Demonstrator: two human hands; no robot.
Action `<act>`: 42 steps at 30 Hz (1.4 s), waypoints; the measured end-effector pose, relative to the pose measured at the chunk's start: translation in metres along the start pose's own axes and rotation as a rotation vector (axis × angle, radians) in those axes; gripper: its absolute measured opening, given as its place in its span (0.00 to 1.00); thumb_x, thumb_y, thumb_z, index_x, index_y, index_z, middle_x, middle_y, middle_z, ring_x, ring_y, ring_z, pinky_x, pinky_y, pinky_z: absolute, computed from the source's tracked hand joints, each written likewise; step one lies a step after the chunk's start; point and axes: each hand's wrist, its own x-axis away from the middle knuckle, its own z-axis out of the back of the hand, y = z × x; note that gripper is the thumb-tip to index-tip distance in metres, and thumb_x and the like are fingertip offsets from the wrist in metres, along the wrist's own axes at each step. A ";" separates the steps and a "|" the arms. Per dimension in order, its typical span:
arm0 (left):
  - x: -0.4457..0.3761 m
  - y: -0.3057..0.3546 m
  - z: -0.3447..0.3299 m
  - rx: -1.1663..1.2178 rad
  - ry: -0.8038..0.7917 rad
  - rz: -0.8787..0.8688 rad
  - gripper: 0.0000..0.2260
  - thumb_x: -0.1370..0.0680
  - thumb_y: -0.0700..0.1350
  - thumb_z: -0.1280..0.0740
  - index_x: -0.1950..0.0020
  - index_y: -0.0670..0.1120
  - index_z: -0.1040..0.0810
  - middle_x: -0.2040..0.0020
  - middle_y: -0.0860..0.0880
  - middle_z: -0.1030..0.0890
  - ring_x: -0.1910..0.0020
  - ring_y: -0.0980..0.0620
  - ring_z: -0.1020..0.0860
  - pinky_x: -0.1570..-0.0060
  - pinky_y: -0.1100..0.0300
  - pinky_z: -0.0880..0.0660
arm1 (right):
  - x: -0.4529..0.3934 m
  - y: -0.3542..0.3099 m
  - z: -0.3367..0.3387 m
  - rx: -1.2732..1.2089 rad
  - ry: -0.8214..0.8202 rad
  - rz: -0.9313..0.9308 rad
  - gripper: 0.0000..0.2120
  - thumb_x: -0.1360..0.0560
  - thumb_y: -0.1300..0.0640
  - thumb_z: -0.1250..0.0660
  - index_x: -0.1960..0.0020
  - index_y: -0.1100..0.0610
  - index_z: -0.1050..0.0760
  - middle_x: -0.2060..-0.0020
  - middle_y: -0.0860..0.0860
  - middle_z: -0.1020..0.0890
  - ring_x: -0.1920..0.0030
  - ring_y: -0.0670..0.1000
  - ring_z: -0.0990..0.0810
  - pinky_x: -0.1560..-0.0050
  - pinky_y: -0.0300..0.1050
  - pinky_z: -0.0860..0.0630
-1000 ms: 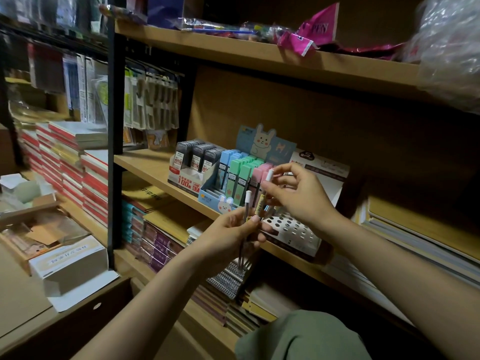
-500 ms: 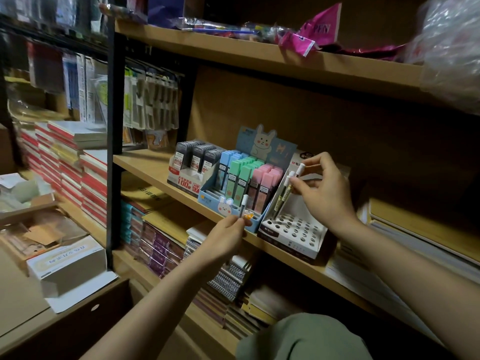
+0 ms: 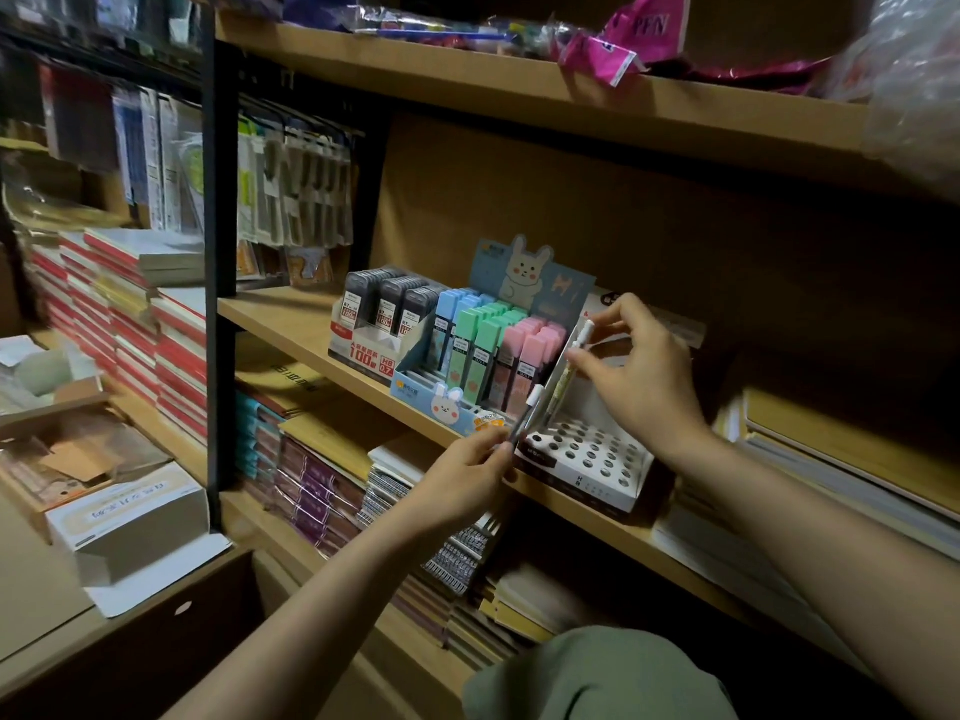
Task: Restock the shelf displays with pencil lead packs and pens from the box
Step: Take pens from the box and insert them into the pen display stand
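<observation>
— On the middle shelf (image 3: 291,317), what do you have, starting from the left?

— First the grey lead packs (image 3: 387,304) in their tray, then the bunny display (image 3: 470,356) with blue, green and pink lead packs, all standing upright.

— And your hands?

— My left hand (image 3: 465,478) pinches a white-capped pen (image 3: 525,418) by its lower end, at the shelf edge just in front of the white pen stand (image 3: 592,470). My right hand (image 3: 636,371) holds a second pen (image 3: 569,371) by its upper part, tilted, its lower end down among the holes at the stand's left side.

— To the right of that?

— Stacked notebooks (image 3: 841,459) lying flat.
</observation>
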 end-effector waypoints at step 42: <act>0.002 -0.027 -0.014 -1.106 0.064 -0.379 0.27 0.22 0.64 0.43 0.25 0.63 0.47 0.23 0.52 0.51 0.25 0.47 0.53 0.30 0.46 0.41 | 0.004 -0.012 0.028 -0.260 -0.119 -0.072 0.11 0.23 0.64 0.33 0.45 0.54 0.30 0.54 0.49 0.21 0.58 0.45 0.15 0.60 0.35 0.20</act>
